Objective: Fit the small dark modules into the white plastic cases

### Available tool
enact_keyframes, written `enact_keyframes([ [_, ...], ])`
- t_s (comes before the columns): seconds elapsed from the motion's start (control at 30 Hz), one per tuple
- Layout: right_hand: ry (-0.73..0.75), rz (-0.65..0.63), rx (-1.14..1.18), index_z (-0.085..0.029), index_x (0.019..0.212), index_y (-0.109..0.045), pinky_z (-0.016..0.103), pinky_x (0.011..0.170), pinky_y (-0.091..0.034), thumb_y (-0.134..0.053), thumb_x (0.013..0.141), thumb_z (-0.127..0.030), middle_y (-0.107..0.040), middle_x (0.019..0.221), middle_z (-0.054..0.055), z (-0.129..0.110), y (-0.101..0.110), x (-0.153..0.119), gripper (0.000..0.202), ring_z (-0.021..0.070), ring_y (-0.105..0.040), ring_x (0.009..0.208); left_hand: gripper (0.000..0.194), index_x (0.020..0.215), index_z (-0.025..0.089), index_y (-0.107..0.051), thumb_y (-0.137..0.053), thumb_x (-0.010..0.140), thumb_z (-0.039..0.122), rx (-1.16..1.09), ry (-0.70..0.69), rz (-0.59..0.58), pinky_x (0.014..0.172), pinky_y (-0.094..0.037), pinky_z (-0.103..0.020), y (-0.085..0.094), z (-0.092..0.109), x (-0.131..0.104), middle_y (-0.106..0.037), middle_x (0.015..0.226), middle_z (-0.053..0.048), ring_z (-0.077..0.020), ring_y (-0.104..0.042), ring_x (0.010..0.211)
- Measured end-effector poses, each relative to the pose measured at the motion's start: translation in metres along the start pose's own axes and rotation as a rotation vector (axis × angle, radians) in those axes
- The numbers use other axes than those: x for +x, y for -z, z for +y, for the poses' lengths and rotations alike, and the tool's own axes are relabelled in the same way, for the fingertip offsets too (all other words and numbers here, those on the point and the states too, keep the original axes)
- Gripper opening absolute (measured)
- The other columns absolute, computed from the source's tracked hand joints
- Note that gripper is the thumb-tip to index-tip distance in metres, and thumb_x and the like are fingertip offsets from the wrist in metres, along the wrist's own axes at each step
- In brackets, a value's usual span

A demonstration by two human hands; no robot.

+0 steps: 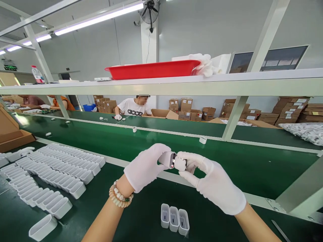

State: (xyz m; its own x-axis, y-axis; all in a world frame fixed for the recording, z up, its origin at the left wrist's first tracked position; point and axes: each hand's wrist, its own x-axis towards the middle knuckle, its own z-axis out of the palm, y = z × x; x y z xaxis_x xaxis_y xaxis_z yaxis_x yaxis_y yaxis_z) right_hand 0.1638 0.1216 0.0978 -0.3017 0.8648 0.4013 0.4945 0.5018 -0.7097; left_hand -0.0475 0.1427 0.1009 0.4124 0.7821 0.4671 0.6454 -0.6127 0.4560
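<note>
My left hand (150,166), in a white glove, grips a small white plastic housing (166,158) above the near edge of the green conveyor. My right hand (214,179), also gloved, pinches a small white part (180,163) with dark and metallic bits on it, at the housing's open end. Whether the part sits partly inside the housing I cannot tell. Below the hands, three white open housings (174,218) stand side by side on the dark green bench. Rows of similar white housings (58,168) cover the bench at left.
A white shelf (161,88) crosses above, bearing a red tray (153,70). On the green conveyor (111,134) lie a few white pieces (203,139). A co-worker (135,107) sits across. An open cardboard box (15,134) stands at left; a metal strip (280,230) lies at right.
</note>
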Motion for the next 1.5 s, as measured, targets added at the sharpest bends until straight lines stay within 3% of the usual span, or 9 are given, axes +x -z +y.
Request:
enact_keyframes([
  [0.37,-0.137,-0.063,0.009,-0.031,0.117,-0.068,0.022,0.044,-0.051,-0.057,0.083,-0.031,-0.062,0.075,-0.002,-0.005,-0.002,-0.001,0.035,0.012,-0.053,0.054,0.033,0.11,0.027,-0.051,-0.065,0.081,0.014,0.019,0.038,-0.027,0.092,-0.052,-0.04,0.001,0.001,0.0,-0.063,0.109,0.001,-0.02,-0.063,0.098],
  [0.53,-0.091,-0.065,-0.012,-0.03,0.111,-0.07,0.023,0.048,-0.054,-0.056,0.083,-0.027,-0.062,0.072,-0.002,-0.003,-0.003,-0.001,0.031,0.0118,-0.054,0.053,0.029,0.106,0.025,-0.055,-0.064,0.081,0.015,0.003,0.038,-0.033,0.09,-0.053,-0.038,0.0,0.003,-0.001,-0.063,0.103,0.0,-0.0187,-0.063,0.092],
  [0.67,-0.034,0.044,-0.004,-0.028,0.117,-0.066,0.027,0.051,-0.055,-0.058,0.081,-0.03,-0.064,0.072,-0.001,0.0,-0.007,0.0,0.036,0.0158,-0.059,0.059,0.03,0.107,0.024,-0.056,-0.066,0.08,0.017,-0.031,0.046,0.001,0.087,-0.053,-0.037,0.0,0.006,-0.002,-0.063,0.097,0.0,-0.0187,-0.062,0.09],
  [0.8,0.02,0.212,0.023,-0.024,0.118,-0.063,0.034,0.064,-0.06,-0.062,0.079,-0.034,-0.07,0.078,0.002,0.007,-0.014,0.0,0.04,0.0189,-0.065,0.067,0.032,0.11,0.024,-0.056,-0.068,0.08,0.019,-0.063,0.076,0.051,0.087,-0.053,-0.037,0.0,0.008,-0.003,-0.063,0.1,-0.001,-0.0196,-0.062,0.094],
  [1.0,0.069,0.18,-0.061,-0.024,0.109,-0.068,0.035,0.069,-0.061,-0.055,0.088,-0.037,-0.071,0.084,0.003,0.011,-0.019,0.001,0.027,0.0202,-0.069,0.072,0.033,0.111,0.025,-0.057,-0.07,0.08,0.021,-0.118,0.107,0.053,0.086,-0.054,-0.036,-0.003,0.011,-0.002,-0.063,0.104,-0.001,-0.0194,-0.062,0.096],
  [1.1,0.092,0.145,-0.091,-0.023,0.122,-0.063,0.036,0.071,-0.062,-0.054,0.09,-0.038,-0.072,0.086,0.004,0.009,-0.02,0.001,0.037,0.0205,-0.069,0.074,0.032,0.109,0.024,-0.058,-0.071,0.08,0.022,-0.14,0.11,0.1,0.082,-0.055,-0.033,-0.005,0.013,-0.001,-0.063,0.101,0.0,-0.0177,-0.062,0.091],
  [1.2,0.102,0.121,-0.12,-0.025,0.133,-0.057,0.033,0.057,-0.061,-0.049,0.092,-0.036,-0.072,0.089,0.004,0.01,-0.023,-0.001,0.043,0.0178,-0.067,0.064,0.032,0.106,0.023,-0.059,-0.073,0.078,0.019,-0.158,0.103,0.148,0.08,-0.055,-0.031,-0.007,0.015,0.0,-0.063,0.099,0.0,-0.0164,-0.062,0.087],
  [1.27,0.135,0.156,-0.134,-0.024,0.136,-0.054,0.032,0.053,-0.06,-0.046,0.093,-0.033,-0.072,0.088,0.004,0.011,-0.027,-0.002,0.044,0.0174,-0.067,0.062,0.032,0.105,0.022,-0.059,-0.071,0.077,0.015,-0.166,0.102,0.164,0.08,-0.055,-0.031,-0.009,0.016,0.0,-0.064,0.099,0.0,-0.0164,-0.062,0.088],
  [1.5,0.218,0.323,-0.214,-0.021,0.131,-0.058,0.033,0.066,-0.061,-0.051,0.093,-0.032,-0.073,0.091,0.006,0.012,-0.034,-0.005,0.04,0.0196,-0.07,0.072,0.039,0.105,0.023,-0.057,-0.063,0.074,0.002,-0.168,0.071,0.227,0.088,-0.054,-0.034,-0.017,0.022,-0.003,-0.063,0.106,-0.001,-0.0171,-0.062,0.094],
])
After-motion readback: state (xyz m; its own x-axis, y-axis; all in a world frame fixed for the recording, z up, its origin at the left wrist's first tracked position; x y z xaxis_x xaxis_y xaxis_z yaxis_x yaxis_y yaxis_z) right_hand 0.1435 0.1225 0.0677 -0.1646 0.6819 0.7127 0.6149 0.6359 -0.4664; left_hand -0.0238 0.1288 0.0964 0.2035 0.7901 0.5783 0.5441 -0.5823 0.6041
